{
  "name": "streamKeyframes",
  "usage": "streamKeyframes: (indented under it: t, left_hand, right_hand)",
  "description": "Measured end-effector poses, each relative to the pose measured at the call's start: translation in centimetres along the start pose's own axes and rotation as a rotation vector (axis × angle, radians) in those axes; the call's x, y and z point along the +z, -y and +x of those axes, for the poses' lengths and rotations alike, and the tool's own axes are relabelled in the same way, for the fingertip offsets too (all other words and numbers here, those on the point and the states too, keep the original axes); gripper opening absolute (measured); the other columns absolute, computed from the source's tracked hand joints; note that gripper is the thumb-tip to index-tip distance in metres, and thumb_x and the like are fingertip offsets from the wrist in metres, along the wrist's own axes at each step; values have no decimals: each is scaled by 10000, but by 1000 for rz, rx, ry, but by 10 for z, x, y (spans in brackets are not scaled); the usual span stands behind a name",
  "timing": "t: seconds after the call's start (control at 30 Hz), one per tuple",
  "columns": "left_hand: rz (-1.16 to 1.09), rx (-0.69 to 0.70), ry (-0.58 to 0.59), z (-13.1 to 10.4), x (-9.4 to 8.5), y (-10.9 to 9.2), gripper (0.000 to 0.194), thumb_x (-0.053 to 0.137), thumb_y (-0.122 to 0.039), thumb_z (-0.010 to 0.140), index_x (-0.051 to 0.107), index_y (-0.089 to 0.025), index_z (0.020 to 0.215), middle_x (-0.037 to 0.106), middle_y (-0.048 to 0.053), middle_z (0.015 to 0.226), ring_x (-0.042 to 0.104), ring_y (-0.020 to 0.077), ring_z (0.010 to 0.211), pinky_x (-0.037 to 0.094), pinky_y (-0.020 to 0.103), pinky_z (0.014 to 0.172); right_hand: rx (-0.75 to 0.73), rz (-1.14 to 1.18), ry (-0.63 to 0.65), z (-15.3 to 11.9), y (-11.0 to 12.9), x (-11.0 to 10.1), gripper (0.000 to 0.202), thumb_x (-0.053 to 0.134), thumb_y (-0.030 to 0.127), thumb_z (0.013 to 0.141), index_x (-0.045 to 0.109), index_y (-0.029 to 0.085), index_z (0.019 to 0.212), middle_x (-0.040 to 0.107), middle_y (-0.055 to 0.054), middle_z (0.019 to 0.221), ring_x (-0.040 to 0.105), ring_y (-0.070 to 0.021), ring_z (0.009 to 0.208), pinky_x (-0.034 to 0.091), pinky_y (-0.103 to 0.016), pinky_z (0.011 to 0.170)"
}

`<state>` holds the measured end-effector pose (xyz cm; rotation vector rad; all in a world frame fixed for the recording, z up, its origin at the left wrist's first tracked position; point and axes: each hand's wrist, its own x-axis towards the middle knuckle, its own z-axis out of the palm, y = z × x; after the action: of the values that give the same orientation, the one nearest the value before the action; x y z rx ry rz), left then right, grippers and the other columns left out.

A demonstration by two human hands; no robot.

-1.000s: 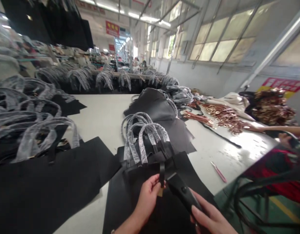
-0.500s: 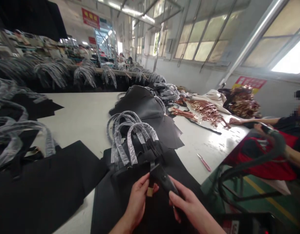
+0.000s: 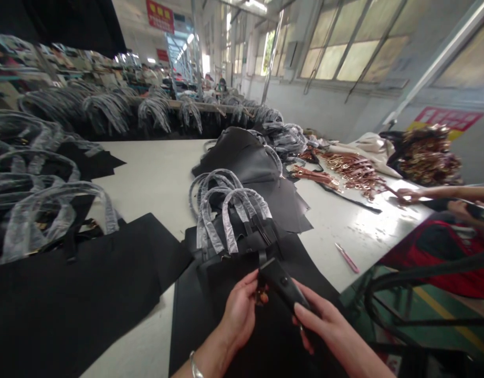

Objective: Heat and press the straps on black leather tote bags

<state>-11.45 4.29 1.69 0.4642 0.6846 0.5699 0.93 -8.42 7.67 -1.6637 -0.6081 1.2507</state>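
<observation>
My left hand (image 3: 242, 307) pinches a short black strap (image 3: 262, 258) with a small gold-coloured metal fitting near its end, partly hidden by my fingers. The strap belongs to a black bag (image 3: 234, 273) whose arched handles (image 3: 230, 215) are wrapped in clear plastic. In my right hand (image 3: 324, 320) is a black handheld tool (image 3: 284, 283) shaped like a hair clipper, with a round button on its face. Its wide head is at the strap, just beside my left fingertips; whether they touch I cannot tell. More flat black bags lie underneath.
Black bags with wrapped handles (image 3: 61, 210) lie to the left, another stack (image 3: 242, 157) beyond. A pink-handled pointed tool (image 3: 347, 257) rests on the white table (image 3: 155, 157). Brown straps with gold clips (image 3: 354, 170) lie at the right, near a co-worker's hand (image 3: 409, 195).
The view has turned slightly left, so everything appears shifted right. The gold fitting at my left fingers shows less than before. Both hands keep their holds, with the tool still at the strap.
</observation>
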Motion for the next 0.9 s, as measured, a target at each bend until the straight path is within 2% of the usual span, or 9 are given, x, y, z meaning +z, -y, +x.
streamKeyframes:
  t: [0.07,0.17,0.27,0.37,0.5,0.57,0.73,0.8,0.9]
  left_hand:
    - [-6,-22,-7,0,2,-2,313,665,-119,726,710,-91,1034,694,150,991,614,164,794,444,217,583]
    - [-28,-26,-12,-1,3,0,299,646,-118,757,703,-92,1049,684,158,1048,621,180,863,457,219,608]
    - [-19,-6,11,0,1,7,277,647,-146,773,707,-93,1038,698,136,984,612,146,774,445,205,598]
    - [0,3,13,0,1,9,259,658,-150,767,714,-94,1013,705,125,946,592,116,687,439,198,587]
    - [-19,-32,11,-2,3,3,235,624,-113,777,715,-81,991,680,170,1073,637,204,906,465,216,612]
    - [-49,-50,10,-3,4,1,229,606,-107,794,715,-78,994,665,179,1115,630,224,969,475,220,628]
    - [-23,-47,-12,-3,2,5,238,588,-83,805,708,-78,1010,694,133,934,580,110,670,444,193,560]
    - [-8,-37,-6,-1,0,5,233,597,-90,797,709,-77,1001,690,124,911,568,105,656,445,191,561]
    - [-7,-16,41,-2,-1,2,247,600,-106,793,702,-75,1017,678,137,968,597,138,758,455,198,582]
  right_hand:
    - [-26,8,-36,1,6,-3,805,649,539,772,362,208,1447,593,27,703,529,-89,451,423,-209,426]
    - [40,-10,-38,-10,10,-11,828,667,555,745,374,218,1442,599,25,707,530,-89,445,417,-210,423]
    - [116,-28,-6,-19,4,-12,845,675,565,726,382,223,1440,593,30,692,527,-86,433,400,-206,415]
    - [99,-11,13,-14,0,-5,815,652,554,751,378,217,1441,590,29,705,525,-84,436,395,-207,414]
    - [-26,9,-98,-4,6,-5,793,621,545,786,347,214,1452,577,34,716,526,-91,459,420,-222,437]
    - [-2,7,-91,-6,9,-10,816,637,546,774,334,219,1458,586,32,725,531,-92,463,420,-220,440]
    - [122,-44,39,-13,5,-9,836,659,549,750,360,201,1449,581,34,694,511,-78,432,385,-203,419]
    - [85,-43,31,-9,4,-4,814,644,548,763,367,196,1444,585,29,704,518,-83,442,394,-208,426]
    - [20,-51,-5,-4,6,-1,796,632,538,782,358,203,1449,604,18,722,527,-86,465,406,-210,449]
